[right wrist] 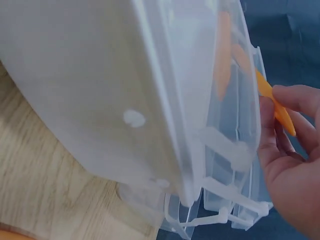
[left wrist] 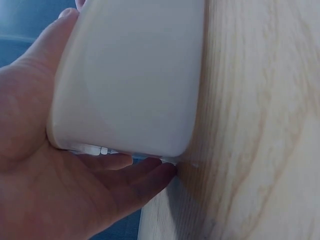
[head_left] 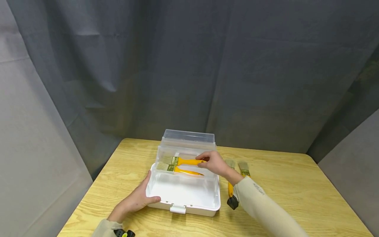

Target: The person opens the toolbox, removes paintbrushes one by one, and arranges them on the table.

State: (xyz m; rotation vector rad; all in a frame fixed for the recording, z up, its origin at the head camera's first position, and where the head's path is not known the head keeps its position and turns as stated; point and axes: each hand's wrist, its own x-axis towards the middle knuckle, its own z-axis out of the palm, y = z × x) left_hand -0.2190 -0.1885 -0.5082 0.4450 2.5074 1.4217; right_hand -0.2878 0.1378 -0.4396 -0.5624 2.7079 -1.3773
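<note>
A white storage box point(head_left: 201, 211) stands with its lid up and its clear fold-out trays point(head_left: 189, 152) raised at the back. My left hand point(head_left: 137, 198) grips the box's left side, thumb at the front rim; in the left wrist view the fingers point(left wrist: 135, 192) bend round its far edge. With thumb and fingertips, my right hand point(head_left: 216, 163) pinches the handle end of a yellow-handled paintbrush point(head_left: 188, 162) over a clear tray. Just in front of it, a second paintbrush point(head_left: 186, 171) lies in the tray, bristles to the left.
Two more yellow-handled paintbrushes, one with its bristles point(head_left: 244, 166) showing and one with its handle point(head_left: 230, 189) showing, lie on the wooden table point(head_left: 290, 191) right of the box, partly behind my right forearm. A grey curtain point(head_left: 266, 82) hangs behind the table. A white latch point(head_left: 178, 209) is on the box front.
</note>
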